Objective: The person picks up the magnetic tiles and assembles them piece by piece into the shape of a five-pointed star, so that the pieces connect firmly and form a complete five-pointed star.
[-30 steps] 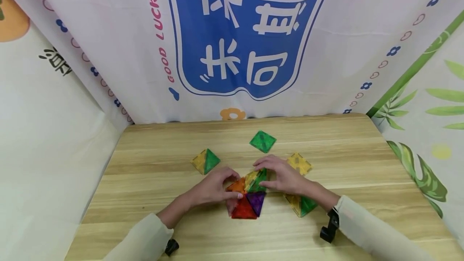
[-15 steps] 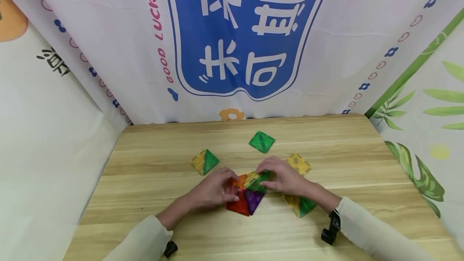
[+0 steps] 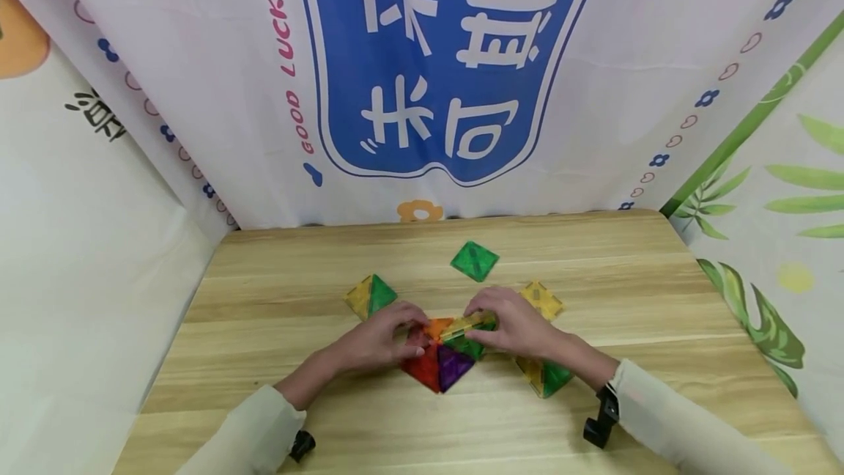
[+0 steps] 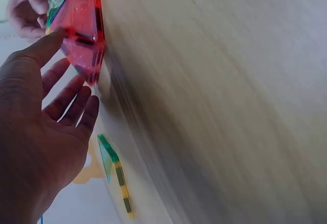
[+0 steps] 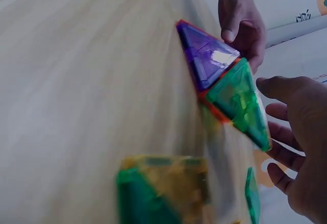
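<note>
Two hands meet over a small cluster of coloured triangle tiles (image 3: 443,352) near the middle of the wooden table (image 3: 264,328). From my seat, the left hand (image 3: 377,343) rests against the cluster's left side, thumb on the red tile (image 4: 80,30); in the left wrist view its fingers lie fairly straight and spread, not curled round anything. The right hand (image 3: 517,327) sits on the cluster's right side, fingertips at the yellow and green tiles on top. Its wrist view shows the fingers loosely bent just beside the green tile (image 5: 240,101), and I cannot tell whether they pinch it or only touch it, since that view is blurred. The purple tile (image 5: 205,56) joins the green one edge to edge.

Around the cluster lie other flat pieces: a yellow-and-green square (image 3: 371,296) to the left, a green square (image 3: 475,261) behind, a yellow square (image 3: 542,300) just beyond the right hand, and a yellow-and-green pair (image 3: 546,377) under the right wrist. Printed cloth (image 3: 422,79) hangs behind the table.
</note>
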Motion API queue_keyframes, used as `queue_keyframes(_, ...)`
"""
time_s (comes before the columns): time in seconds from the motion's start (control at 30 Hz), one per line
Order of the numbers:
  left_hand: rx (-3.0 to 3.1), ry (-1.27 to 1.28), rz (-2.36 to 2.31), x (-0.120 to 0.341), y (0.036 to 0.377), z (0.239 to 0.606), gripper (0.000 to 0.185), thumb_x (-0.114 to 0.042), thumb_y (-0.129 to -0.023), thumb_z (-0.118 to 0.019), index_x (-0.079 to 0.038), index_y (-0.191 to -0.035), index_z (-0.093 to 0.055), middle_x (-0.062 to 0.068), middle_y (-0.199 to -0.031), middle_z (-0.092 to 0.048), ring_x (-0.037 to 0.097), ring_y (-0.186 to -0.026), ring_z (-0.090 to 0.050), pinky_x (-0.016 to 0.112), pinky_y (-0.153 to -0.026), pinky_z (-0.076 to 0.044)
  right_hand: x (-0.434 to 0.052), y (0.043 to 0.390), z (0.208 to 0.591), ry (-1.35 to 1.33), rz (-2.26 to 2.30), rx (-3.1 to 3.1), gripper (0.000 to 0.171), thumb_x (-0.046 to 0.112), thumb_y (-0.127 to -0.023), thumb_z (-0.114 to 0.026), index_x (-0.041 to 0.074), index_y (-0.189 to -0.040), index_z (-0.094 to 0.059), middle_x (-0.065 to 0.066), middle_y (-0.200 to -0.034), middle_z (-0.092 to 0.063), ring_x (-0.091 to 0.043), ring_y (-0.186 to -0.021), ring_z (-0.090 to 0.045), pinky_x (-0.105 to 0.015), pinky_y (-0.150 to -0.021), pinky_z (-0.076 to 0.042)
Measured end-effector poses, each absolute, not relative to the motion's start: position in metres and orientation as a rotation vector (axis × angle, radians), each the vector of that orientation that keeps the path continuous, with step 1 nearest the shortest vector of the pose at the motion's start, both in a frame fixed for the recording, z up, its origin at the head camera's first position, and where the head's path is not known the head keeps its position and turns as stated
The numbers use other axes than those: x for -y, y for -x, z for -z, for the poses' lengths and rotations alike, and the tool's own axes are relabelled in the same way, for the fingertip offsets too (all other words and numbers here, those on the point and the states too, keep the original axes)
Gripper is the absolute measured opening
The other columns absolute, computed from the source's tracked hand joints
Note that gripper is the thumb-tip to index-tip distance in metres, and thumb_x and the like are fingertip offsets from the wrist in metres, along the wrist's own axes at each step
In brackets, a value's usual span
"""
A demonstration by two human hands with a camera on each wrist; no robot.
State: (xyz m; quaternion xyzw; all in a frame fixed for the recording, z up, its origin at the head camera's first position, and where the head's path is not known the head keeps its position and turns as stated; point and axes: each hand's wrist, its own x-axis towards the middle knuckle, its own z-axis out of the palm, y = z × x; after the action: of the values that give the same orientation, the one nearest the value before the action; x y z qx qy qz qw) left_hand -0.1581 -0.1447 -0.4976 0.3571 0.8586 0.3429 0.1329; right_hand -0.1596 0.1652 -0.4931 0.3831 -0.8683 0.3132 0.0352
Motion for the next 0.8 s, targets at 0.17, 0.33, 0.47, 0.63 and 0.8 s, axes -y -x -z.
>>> queue_keyframes(0.17,-2.557,-1.014,-1.086,0.163,0.163,0.493,0.035,-0.015,-0.097,-0.079,-0.006,-0.130,-0.069,0.007,-0.129,-0.069,0.027,-0.122,-0.064,0.049,-0.103,-0.055,-0.143,0.174,0.478,-1.054,-1.161,2.784,0.034,0.027,-0.094,-0.083,0.004,-0.118,-0.076,-0.009,-0.115,-0.076,-0.025,-0.103,-0.071,-0.039,-0.086,-0.061)
queue_keyframes(0.33,-2.669,-0.899,-1.188,0.184,0.172,0.490,0.034,-0.006,-0.097,-0.077,-0.002,-0.129,-0.069,0.015,-0.128,-0.068,0.034,-0.117,-0.065,0.055,-0.098,-0.056,-0.114,0.192,0.469,-0.906,-1.445,2.874,0.035,0.018,-0.096,-0.081,-0.002,-0.123,-0.073,-0.018,-0.120,-0.075,-0.023,-0.103,-0.073,-0.030,-0.085,-0.062)
queue_keyframes(0.47,-2.781,-0.771,-1.206,0.199,0.179,0.490,0.034,-0.002,-0.096,-0.077,0.001,-0.129,-0.069,0.019,-0.131,-0.066,0.039,-0.118,-0.065,0.056,-0.096,-0.058,-0.090,0.205,0.470,-0.814,-1.574,2.917,0.037,0.016,-0.094,-0.082,-0.001,-0.125,-0.073,-0.017,-0.118,-0.076,-0.019,-0.100,-0.073,-0.030,-0.086,-0.061)
queue_keyframes(0.63,-2.877,-0.612,-1.184,0.213,0.182,0.490,0.037,-0.001,-0.096,-0.075,0.005,-0.131,-0.068,0.025,-0.135,-0.065,0.044,-0.126,-0.062,0.060,-0.100,-0.055,-0.067,0.216,0.473,-0.698,-1.764,2.953,0.041,0.015,-0.094,-0.081,-0.003,-0.130,-0.070,-0.017,-0.120,-0.075,-0.022,-0.104,-0.071,-0.034,-0.090,-0.060)
queue_keyframes(0.8,-2.867,-0.429,-1.186,0.220,0.182,0.490,0.042,-0.003,-0.098,-0.073,0.007,-0.137,-0.063,0.029,-0.137,-0.063,0.046,-0.128,-0.061,0.059,-0.103,-0.054,-0.053,0.222,0.477,-0.537,-1.961,2.978,0.045,0.011,-0.094,-0.081,-0.004,-0.134,-0.067,-0.019,-0.124,-0.073,-0.024,-0.107,-0.072,-0.034,-0.089,-0.060)
